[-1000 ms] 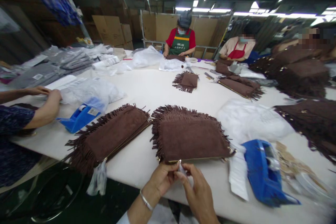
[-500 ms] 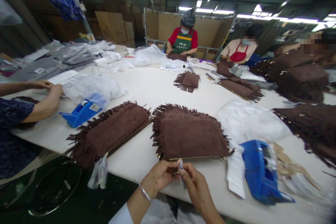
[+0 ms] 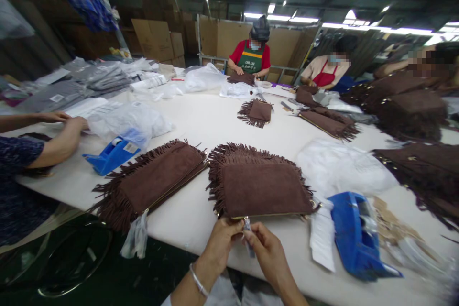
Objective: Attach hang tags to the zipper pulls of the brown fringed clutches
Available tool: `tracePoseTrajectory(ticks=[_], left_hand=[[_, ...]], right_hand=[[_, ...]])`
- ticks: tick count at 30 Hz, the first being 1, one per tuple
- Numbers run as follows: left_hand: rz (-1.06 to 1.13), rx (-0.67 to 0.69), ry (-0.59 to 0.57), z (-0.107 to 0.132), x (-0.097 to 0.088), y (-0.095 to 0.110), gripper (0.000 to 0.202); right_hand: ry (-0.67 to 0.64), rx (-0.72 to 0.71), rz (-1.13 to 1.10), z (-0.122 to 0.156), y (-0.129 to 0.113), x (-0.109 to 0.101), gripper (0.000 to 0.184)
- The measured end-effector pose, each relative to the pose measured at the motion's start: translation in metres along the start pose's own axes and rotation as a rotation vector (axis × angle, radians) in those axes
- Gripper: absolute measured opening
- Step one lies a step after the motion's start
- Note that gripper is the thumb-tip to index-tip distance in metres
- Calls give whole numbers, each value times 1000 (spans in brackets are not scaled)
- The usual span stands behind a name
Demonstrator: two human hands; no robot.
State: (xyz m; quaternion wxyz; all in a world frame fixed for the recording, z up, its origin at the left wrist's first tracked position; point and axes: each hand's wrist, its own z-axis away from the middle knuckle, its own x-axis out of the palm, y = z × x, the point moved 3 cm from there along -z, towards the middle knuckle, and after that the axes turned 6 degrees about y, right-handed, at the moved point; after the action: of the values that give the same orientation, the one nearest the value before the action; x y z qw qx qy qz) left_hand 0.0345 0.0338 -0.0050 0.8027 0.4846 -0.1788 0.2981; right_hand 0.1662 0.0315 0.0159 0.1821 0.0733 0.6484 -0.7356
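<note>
A dark brown fringed pouch [image 3: 267, 186] lies flat at the table's front edge, its gold zipper along the near side. From that zipper hangs a pull wrapped in thin whitish paper or plastic [image 3: 247, 224]. My right hand [image 3: 268, 251] pinches the wrapped pull between thumb and fingers. Closed at the pouch's zipper edge, just left of the pull, is my left hand [image 3: 219, 241], a silver bangle on its wrist; its fingertips are partly hidden. Left of this pouch lies a second fringed pouch [image 3: 161, 179], with a white wrapping [image 3: 136, 236] dangling from its zipper end over the table edge.
Blue tape dispensers stand at right [image 3: 355, 234] and left [image 3: 113, 153]. White plastic bags [image 3: 344, 167] lie beyond the right one. More brown pouches [image 3: 260, 111] are on the white table [image 3: 201, 114]. A co-worker's arms [image 3: 60, 138] reach in from the left; other people work opposite.
My left hand has turned slightly and its fingers have moved up from the wrapped pull to the pouch's zipper edge. My right hand keeps its pinch on the pull.
</note>
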Motion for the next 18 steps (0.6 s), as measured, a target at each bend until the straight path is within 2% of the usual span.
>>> tracePoseTrajectory(ticks=[3, 7, 12, 15, 18], left_hand=[[-5, 15, 59, 15, 1, -3, 26], [-76, 61, 45, 21, 11, -4, 32], [-235, 219, 237, 16, 24, -4, 33], [-206, 265, 250, 15, 28, -7, 34], [-150, 254, 266, 12, 26, -12, 35]], right_hand=[[37, -51, 104, 5, -3, 0, 24], [161, -168, 356, 9, -10, -2, 18], [323, -360, 712, 11, -16, 5, 24], [283, -350, 603, 10, -8, 4, 25], [88, -139, 194, 3, 13, -10, 37]])
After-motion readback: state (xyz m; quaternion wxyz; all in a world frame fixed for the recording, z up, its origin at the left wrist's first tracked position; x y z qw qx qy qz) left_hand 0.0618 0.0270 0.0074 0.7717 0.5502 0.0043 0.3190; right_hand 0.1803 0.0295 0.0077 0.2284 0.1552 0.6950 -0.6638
